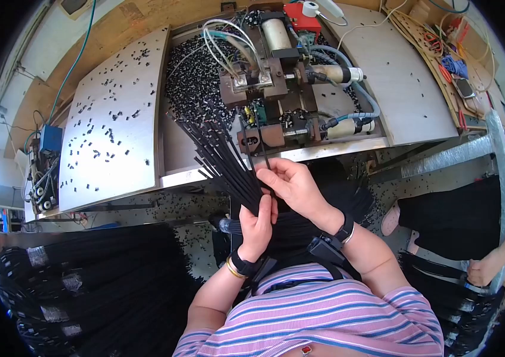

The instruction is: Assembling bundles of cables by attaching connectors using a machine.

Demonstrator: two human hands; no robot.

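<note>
1. the lower ends of the black rods (220,157) are hidden behind your hands.
2. your left hand (258,226) grips the fanned bundle from below.
3. your right hand (294,184) pinches one single rod (262,149), pointing at the machine (276,77).

The person wore a short-sleeved shirt with pink, purple and blue horizontal stripes (324,309). Above the shirt, 2 black wrist straps (242,263) showed, a thin gold bangle (234,272) beside the left one.
</note>
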